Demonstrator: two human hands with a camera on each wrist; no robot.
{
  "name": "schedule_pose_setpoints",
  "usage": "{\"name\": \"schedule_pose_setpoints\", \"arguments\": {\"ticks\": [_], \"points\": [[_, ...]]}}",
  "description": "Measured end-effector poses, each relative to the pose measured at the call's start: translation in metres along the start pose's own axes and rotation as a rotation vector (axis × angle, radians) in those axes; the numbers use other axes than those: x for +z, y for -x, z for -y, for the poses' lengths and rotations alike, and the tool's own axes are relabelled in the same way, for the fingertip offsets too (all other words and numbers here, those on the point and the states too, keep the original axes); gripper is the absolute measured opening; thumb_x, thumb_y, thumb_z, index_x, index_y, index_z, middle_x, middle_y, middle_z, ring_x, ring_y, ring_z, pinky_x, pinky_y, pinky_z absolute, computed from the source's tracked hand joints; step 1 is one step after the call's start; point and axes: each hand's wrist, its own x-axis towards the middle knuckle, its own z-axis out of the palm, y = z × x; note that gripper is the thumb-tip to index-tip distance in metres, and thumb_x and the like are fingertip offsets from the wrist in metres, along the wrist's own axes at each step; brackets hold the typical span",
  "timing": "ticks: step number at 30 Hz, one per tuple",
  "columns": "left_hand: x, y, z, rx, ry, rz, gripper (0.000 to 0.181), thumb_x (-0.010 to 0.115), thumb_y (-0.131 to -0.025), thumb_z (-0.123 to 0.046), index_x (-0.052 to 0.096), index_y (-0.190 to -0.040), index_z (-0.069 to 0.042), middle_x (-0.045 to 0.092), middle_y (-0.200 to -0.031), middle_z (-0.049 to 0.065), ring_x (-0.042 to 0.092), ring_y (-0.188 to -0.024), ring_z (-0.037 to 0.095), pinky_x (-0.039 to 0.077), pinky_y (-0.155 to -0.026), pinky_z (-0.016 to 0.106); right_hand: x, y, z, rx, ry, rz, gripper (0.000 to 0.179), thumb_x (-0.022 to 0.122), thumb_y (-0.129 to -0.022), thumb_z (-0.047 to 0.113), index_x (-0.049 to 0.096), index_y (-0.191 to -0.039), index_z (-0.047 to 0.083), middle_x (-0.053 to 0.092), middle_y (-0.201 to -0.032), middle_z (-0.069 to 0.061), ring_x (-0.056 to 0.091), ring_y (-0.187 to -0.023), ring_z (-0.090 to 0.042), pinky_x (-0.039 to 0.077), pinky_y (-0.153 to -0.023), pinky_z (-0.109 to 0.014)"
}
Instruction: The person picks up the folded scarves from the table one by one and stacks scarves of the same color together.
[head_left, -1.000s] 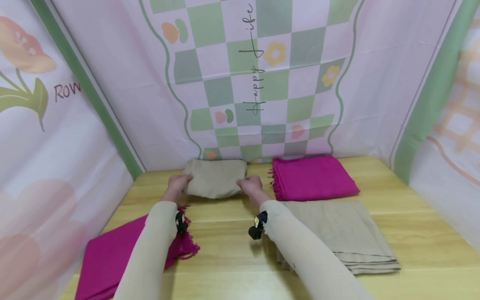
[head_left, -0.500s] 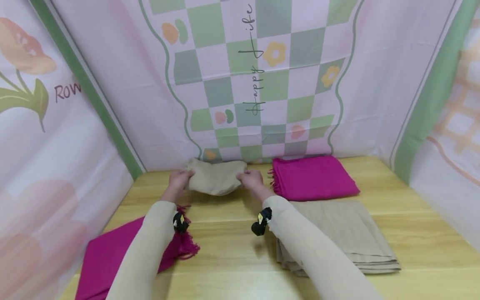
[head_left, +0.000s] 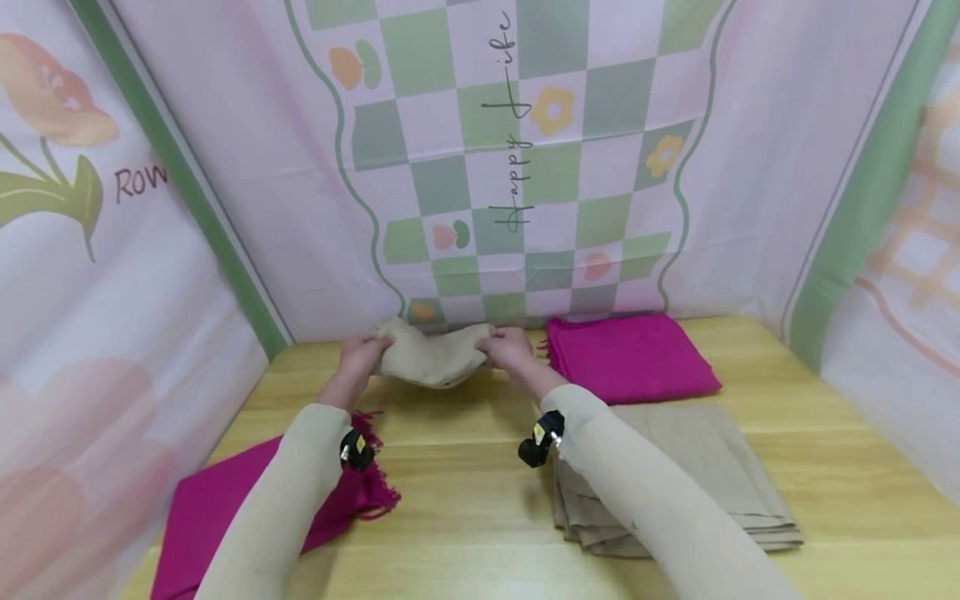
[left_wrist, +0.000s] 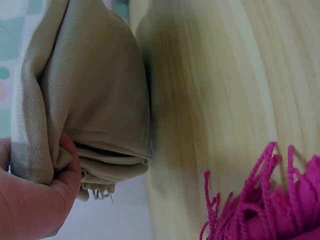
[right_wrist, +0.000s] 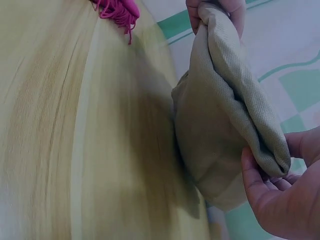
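A folded beige scarf [head_left: 433, 357], several layers thick, is held between both hands at the back of the table. My left hand [head_left: 358, 357] pinches its left upper corner. My right hand [head_left: 512, 348] grips the right upper corner, thumb on one side and fingers on the other. Between the hands the scarf sags in the middle. In the left wrist view, the left hand [left_wrist: 42, 192] has its fingers curled round the rolled edge, with a short fringe below. The right wrist view shows the right hand [right_wrist: 287, 185] pinching the other end of that edge.
A folded magenta scarf [head_left: 630, 358] lies at the back right. In front of it is a larger folded beige cloth [head_left: 697, 467], partly under the right forearm. Another magenta scarf [head_left: 217, 500] with fringe lies front left. Printed curtains enclose the wooden table [head_left: 450, 500].
The edge of the beige scarf that my hands hold has risen slightly, and its middle sags more. Both hands moved a little upward, and the right forearm shifted to the right.
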Motion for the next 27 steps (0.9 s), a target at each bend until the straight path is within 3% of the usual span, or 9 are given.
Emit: {"name": "schedule_pose_setpoints", "arguments": {"ticks": [8,15,21,27], "points": [[0.002,0.011,-0.008,0.016,0.008,-0.013,0.031,0.066,-0.092,-0.017,0.063,-0.109,0.009,0.06,-0.106,0.015,0.056,-0.087,0.02,0.048,-0.083,0.033,-0.01,0.009,0.011,-0.023,0.025,0.049,0.036,0.063,-0.092,0.004,0.057,-0.122,-0.013,0.059,-0.116,-0.024,0.059,-0.08,-0.017,0.055,-0.08,-0.031],[0.004,0.024,-0.017,0.041,0.009,0.005,0.031,0.064,-0.093,-0.016,0.063,-0.111,0.01,0.061,-0.106,0.016,0.057,-0.088,0.02,0.049,-0.083,0.032,-0.024,0.018,0.019,-0.042,0.041,0.067,0.042,0.061,-0.093,0.007,0.053,-0.129,-0.013,0.057,-0.124,-0.025,0.061,-0.097,-0.025,0.054,-0.084,-0.033],[0.013,0.035,-0.025,0.072,0.03,-0.002,0.03,0.065,-0.092,-0.014,0.064,-0.111,0.01,0.062,-0.111,0.019,0.057,-0.093,0.023,0.05,-0.086,0.034,-0.04,0.026,0.023,-0.074,0.085,0.077,0.042,0.061,-0.095,0.01,0.053,-0.13,-0.012,0.06,-0.122,-0.024,0.062,-0.092,-0.019,0.054,-0.083,-0.031],[0.023,0.046,-0.033,0.107,0.053,-0.008,0.03,0.068,-0.091,-0.013,0.065,-0.11,0.009,0.064,-0.11,0.02,0.059,-0.087,0.019,0.052,-0.082,0.031,-0.06,0.033,0.027,-0.112,0.141,0.068,0.04,0.063,-0.094,0.014,0.058,-0.126,-0.009,0.065,-0.111,-0.02,0.062,-0.081,-0.011,0.053,-0.076,-0.026]]}}
